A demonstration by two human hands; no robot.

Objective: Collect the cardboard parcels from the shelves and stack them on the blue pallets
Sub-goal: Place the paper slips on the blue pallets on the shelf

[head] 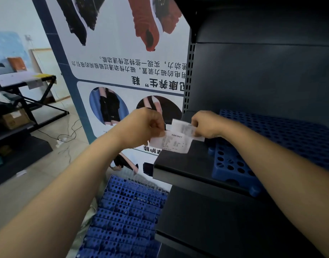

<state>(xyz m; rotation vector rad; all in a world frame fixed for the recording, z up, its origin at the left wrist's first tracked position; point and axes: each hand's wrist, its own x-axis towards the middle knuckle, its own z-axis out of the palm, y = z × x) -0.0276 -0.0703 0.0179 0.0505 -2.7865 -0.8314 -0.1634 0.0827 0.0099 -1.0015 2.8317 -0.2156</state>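
My left hand (147,125) and my right hand (206,125) are held up side by side in front of a dark metal shelf (188,164). Between them they pinch white printed paper slips (176,138), the left at the left edge and the right at the upper right. A blue perforated pallet (271,138) lies on the shelf just right of my hands. A second blue pallet (126,216) lies on the floor below. A cardboard parcel (14,120) sits on a low rack at the far left.
A large printed poster board (122,75) stands upright left of the shelf unit. A black folding table (26,81) and dark racks stand at the left. Cables (67,135) trail over the tiled floor.
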